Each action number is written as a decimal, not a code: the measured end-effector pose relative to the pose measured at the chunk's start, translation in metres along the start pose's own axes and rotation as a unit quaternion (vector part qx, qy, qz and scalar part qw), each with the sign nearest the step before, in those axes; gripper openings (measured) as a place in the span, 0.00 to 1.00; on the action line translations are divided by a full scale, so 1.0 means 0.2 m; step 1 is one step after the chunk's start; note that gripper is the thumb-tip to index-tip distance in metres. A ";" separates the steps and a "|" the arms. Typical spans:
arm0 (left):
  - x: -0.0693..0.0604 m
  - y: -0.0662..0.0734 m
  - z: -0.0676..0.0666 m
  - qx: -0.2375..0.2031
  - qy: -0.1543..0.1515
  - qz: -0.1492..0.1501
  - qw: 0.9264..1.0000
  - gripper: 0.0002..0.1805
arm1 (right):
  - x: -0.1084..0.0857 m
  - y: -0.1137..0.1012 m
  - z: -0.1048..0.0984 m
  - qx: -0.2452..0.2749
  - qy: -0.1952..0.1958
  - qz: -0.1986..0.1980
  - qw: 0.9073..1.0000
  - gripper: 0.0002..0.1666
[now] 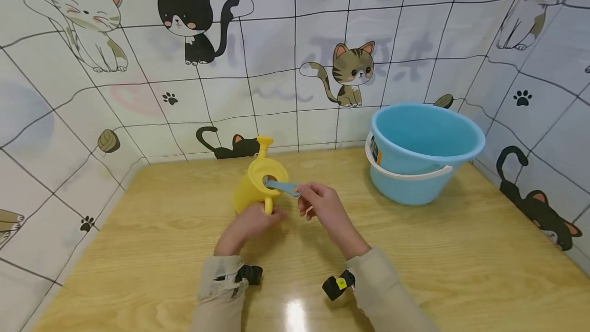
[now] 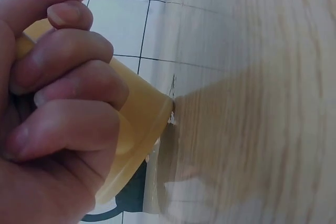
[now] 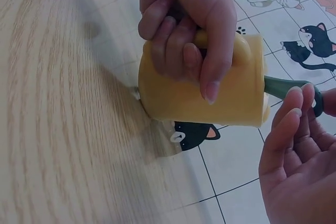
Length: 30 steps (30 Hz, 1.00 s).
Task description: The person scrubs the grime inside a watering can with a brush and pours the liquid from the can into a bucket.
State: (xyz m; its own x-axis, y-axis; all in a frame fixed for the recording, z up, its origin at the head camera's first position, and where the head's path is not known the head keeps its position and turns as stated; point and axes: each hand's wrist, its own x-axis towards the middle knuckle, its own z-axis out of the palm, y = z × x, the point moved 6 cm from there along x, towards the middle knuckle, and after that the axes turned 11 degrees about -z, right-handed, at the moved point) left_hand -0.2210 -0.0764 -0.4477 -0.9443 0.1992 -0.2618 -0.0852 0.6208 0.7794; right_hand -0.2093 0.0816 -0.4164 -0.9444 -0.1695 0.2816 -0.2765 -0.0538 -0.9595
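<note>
Right hand (image 1: 322,206): the handle end of a slim blue tool (image 1: 286,187), probably plastic, is pinched between thumb and fingertips. Left hand (image 1: 252,219): fingers are curled through the loop handle of a yellow cylindrical watering can (image 1: 246,193). The tool's far end is sunk in the can's top opening, so its type can't be told. The can is held left of centre, spout to the far side, loop to the near side; it looks tipped, base contact unclear.

For a clean job: can should be braced by the left grip, tool kept in line with the opening, rim not levered on, pinch kept light.

Count: one can, one tool, two hands, two black wrist cameras (image 1: 249,274), one light-blue round plastic bucket (image 1: 405,186) with one white bail, far right, one pale wood-grain table (image 1: 161,250). Behind: cat-printed white grid wall covering (image 1: 276,91).
</note>
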 end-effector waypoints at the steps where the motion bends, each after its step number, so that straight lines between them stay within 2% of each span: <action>1: 0.00 0.00 0.00 0.003 -0.005 -0.001 1.000 0.22 | 0.00 0.01 0.00 -0.002 0.002 0.002 1.000 0.22; 7: 0.00 0.00 0.01 0.023 -0.003 0.018 1.000 0.21 | 0.00 -0.01 0.00 -0.021 0.004 -0.007 1.000 0.20; 10: 0.00 0.00 0.02 0.035 -0.011 0.014 0.999 0.21 | -0.01 0.00 0.00 -0.028 0.003 0.007 1.000 0.19; 13: 0.00 0.00 0.03 0.027 -0.016 0.007 0.999 0.21 | -0.01 0.00 -0.01 -0.025 0.011 0.016 0.999 0.19; 18: 0.01 0.01 0.01 0.010 0.002 -0.001 1.000 0.21 | 0.00 0.00 -0.04 -0.016 0.035 0.010 0.999 0.19; 22: 0.01 -0.02 0.01 -0.012 -0.002 -0.015 1.000 0.22 | -0.02 -0.02 -0.05 -0.015 0.041 0.008 0.999 0.18; 25: 0.00 -0.03 0.00 -0.021 -0.006 -0.013 1.000 0.22 | -0.02 -0.05 -0.04 -0.024 0.044 -0.005 0.999 0.16; 27: 0.00 -0.02 -0.01 -0.015 -0.002 -0.015 1.000 0.22 | -0.02 -0.06 -0.04 -0.043 0.045 -0.019 0.998 0.16; 30: 0.00 -0.02 0.00 0.002 -0.009 -0.019 1.000 0.22 | -0.01 -0.04 -0.07 -0.115 0.045 -0.044 0.991 0.17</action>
State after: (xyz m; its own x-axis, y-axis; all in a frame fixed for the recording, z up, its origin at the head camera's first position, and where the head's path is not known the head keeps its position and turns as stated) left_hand -0.2198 -0.0786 -0.4505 -0.9344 0.1888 -0.3020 -0.1201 0.6311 0.7663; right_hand -0.2077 0.0969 -0.4090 -0.9243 -0.0843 0.3721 -0.3812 0.1632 -0.9100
